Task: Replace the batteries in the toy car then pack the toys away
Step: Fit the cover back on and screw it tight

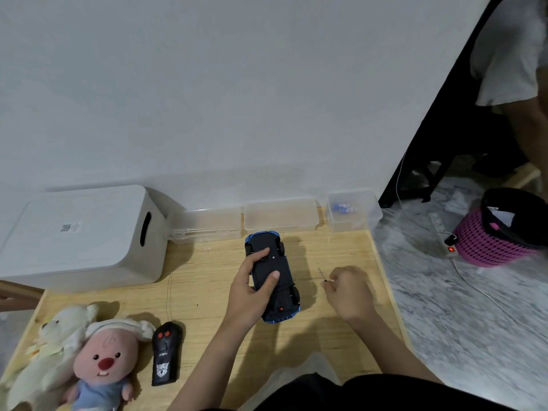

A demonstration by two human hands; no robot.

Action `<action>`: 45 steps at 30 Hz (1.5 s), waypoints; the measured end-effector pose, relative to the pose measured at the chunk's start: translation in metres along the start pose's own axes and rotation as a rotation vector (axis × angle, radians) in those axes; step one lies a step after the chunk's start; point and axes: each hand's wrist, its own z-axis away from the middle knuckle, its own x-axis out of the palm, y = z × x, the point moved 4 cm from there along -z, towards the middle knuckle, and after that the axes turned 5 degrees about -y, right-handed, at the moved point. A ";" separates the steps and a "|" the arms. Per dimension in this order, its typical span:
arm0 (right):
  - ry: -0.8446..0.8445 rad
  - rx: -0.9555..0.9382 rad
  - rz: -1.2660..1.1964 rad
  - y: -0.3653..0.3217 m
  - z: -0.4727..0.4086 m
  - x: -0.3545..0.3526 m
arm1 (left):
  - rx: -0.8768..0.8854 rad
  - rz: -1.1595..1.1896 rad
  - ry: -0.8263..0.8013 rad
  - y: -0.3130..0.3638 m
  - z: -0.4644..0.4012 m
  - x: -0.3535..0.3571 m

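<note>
Far to the left of the hands a white storage box [83, 235] sits at the back of the desk [207, 286], with two soft toys [74, 357] and a black remote control [166, 353] lying nearer the person. The left hand [252, 292] grips the toy car [271, 277], which lies upside down on the desk with its dark underside facing up; fingers curl over one flank and the thumb presses across the belly panel. The car's long axis runs away from the person, tilted slightly, one end near the clear plastic trays [249, 221] at the back. Just to the right of the car, apart from it, the right hand [348, 292] is curled around a small screwdriver [322, 275], pinching its handle with the thin shaft pointing up and away. So the tool hand is beside the car's middle, where the battery cover seems to be, and the likely next move is a short reach leftward onto the cover's screw. Beyond the right hand, a clear box [353, 212] by the wall holds blue batteries [344, 208].
</note>
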 end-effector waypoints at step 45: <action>0.199 -0.016 -0.147 -0.023 0.016 0.023 | -0.106 -0.705 0.080 -0.048 -0.017 -0.018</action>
